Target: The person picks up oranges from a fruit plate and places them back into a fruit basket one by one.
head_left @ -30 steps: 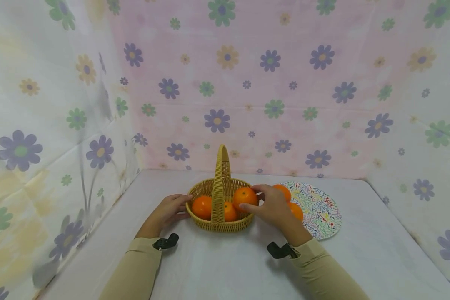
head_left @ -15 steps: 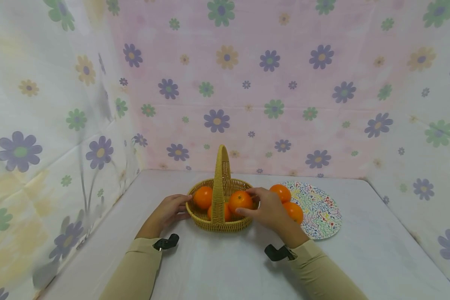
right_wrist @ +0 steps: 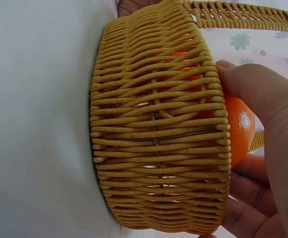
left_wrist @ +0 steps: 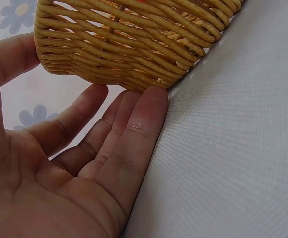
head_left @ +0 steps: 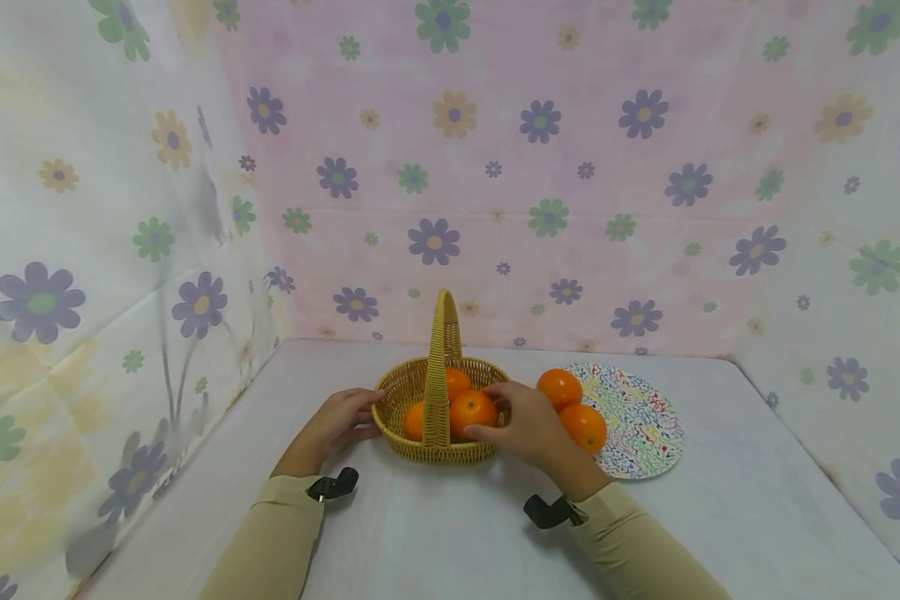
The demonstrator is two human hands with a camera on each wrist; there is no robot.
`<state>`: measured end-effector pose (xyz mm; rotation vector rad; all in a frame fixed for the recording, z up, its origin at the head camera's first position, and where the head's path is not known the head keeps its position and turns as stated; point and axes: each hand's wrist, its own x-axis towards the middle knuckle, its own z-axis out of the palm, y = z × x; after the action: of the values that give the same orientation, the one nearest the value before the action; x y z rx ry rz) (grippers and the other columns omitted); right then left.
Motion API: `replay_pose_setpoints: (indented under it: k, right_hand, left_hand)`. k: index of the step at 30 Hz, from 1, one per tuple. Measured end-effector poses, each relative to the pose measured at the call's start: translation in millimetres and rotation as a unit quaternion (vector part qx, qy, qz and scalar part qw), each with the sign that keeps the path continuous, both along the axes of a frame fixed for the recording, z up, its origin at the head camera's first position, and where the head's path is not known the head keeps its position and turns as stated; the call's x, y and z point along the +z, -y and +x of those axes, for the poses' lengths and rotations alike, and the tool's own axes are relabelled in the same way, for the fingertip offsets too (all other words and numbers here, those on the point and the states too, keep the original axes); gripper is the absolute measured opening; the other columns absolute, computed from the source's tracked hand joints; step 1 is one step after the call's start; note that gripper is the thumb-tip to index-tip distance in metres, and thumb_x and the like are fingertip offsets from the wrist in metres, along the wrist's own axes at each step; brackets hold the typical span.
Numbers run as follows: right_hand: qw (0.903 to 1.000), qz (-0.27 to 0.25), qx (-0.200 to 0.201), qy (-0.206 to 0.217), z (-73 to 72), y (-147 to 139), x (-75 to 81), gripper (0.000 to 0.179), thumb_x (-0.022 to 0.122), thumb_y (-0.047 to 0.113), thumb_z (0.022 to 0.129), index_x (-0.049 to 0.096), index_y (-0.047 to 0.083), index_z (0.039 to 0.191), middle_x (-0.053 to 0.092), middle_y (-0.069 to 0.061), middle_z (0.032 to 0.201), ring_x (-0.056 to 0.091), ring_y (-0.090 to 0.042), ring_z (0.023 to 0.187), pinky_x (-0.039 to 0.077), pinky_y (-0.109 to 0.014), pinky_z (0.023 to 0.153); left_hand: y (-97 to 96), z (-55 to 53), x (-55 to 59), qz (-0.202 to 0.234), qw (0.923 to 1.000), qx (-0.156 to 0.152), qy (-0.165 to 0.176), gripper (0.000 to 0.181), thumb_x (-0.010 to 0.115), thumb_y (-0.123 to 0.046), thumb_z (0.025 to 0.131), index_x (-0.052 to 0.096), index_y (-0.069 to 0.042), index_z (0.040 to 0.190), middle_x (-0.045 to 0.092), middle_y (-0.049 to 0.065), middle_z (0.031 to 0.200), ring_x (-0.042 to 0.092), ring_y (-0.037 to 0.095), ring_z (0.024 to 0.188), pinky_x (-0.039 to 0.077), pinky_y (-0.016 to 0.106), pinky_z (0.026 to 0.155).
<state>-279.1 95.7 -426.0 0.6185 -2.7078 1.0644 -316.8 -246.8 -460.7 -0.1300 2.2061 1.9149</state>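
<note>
A wicker basket (head_left: 487,453) with a tall handle stands mid-table. My left hand (head_left: 339,419) rests at its left end. In the left wrist view the nearly straight fingers (left_wrist: 136,124) touch the woven wall from outside, and the thumb meets the rim. Between thumb and fingers, my right hand (head_left: 528,423) holds an orange (head_left: 472,412) low inside the basket's right half. Two more oranges lie in there: one farther back (head_left: 457,382), partly behind the handle, and one at the front left (head_left: 414,422). From the right wrist view, the held orange (right_wrist: 239,126) shows above the rim.
A round plate (head_left: 645,425) with a multicoloured speckled pattern lies right of the basket. Two oranges, one behind (head_left: 559,389) and one in front (head_left: 585,428), sit at its left edge, close to my right hand. Flower-printed cloth walls (head_left: 495,250) surround the white table (head_left: 420,533).
My right hand has moved left and down with its orange, deeper into the basket. The loose oranges inside have shifted, one toward the back and one toward the left. The left hand stays still.
</note>
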Motion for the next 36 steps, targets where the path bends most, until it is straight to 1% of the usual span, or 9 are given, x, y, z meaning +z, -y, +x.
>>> replay_pose_setpoints:
  k: [6, 14, 18, 23, 30, 36]
  right_hand:
    - [0.9998, 0.019, -0.002, 0.002, -1.2, 1.5, -4.4, 0.075, 0.082, 0.067, 0.075, 0.067, 0.020, 0.131, 0.071, 0.008, 0.115, 0.065, -0.010, 0.103, 0.060, -0.033, 0.092]
    - [0.9997, 0.025, -0.004, 0.002, -0.3, 3.1, -4.5, 0.070, 0.084, 0.064, 0.076, 0.067, 0.020, 0.129, 0.071, 0.008, 0.115, 0.066, -0.010, 0.104, 0.060, -0.034, 0.092]
    - [0.9995, 0.031, -0.001, 0.005, 0.6, 3.6, -3.8, 0.065, 0.082, 0.063, 0.078, 0.068, 0.022, 0.126, 0.069, 0.010, 0.113, 0.065, -0.010, 0.103, 0.060, -0.033, 0.091]
    - [0.9990, 0.041, 0.005, 0.018, 2.3, 4.3, -1.1, 0.057, 0.082, 0.057, 0.082, 0.068, 0.021, 0.125, 0.068, 0.009, 0.116, 0.066, -0.012, 0.105, 0.060, -0.035, 0.092]
    - [0.9978, 0.056, 0.006, 0.034, 4.1, 5.1, 2.1, 0.056, 0.079, 0.053, 0.087, 0.067, 0.019, 0.129, 0.068, 0.006, 0.119, 0.064, -0.012, 0.107, 0.059, -0.036, 0.096]
    - [0.9967, 0.076, 0.005, 0.026, 4.7, 5.8, 1.6, 0.054, 0.075, 0.051, 0.090, 0.066, 0.017, 0.131, 0.069, 0.004, 0.120, 0.064, -0.012, 0.108, 0.058, -0.038, 0.099]
  left_hand:
    - [-0.3, 0.2, -0.2, 0.001, 1.0000, 0.001, -0.001, 0.059, 0.064, -0.041, 0.101, 0.056, 0.004, 0.138, 0.067, 0.018, 0.126, 0.071, 0.022, 0.103, 0.062, 0.044, 0.093]
    - [-0.5, -0.7, -1.0, -0.003, 1.0000, 0.004, 0.001, 0.058, 0.064, -0.041, 0.100, 0.057, 0.004, 0.136, 0.068, 0.017, 0.124, 0.071, 0.021, 0.101, 0.062, 0.042, 0.093]
    - [-0.8, -0.6, -0.9, -0.002, 1.0000, 0.007, 0.002, 0.058, 0.064, -0.041, 0.100, 0.058, 0.004, 0.136, 0.069, 0.016, 0.123, 0.071, 0.021, 0.100, 0.062, 0.042, 0.092]
    - [-0.7, -0.9, -1.5, -0.004, 0.9999, 0.010, 0.005, 0.058, 0.064, -0.041, 0.100, 0.057, 0.004, 0.137, 0.068, 0.017, 0.125, 0.071, 0.021, 0.100, 0.062, 0.042, 0.092]
    - [-0.1, -0.4, -0.9, -0.005, 0.9999, 0.009, 0.008, 0.059, 0.064, -0.041, 0.100, 0.056, 0.003, 0.138, 0.067, 0.017, 0.125, 0.071, 0.020, 0.100, 0.063, 0.041, 0.092]
    - [-0.7, -0.5, 0.2, -0.003, 0.9999, 0.008, 0.010, 0.059, 0.064, -0.041, 0.100, 0.056, 0.004, 0.138, 0.068, 0.016, 0.124, 0.071, 0.020, 0.099, 0.063, 0.041, 0.091]
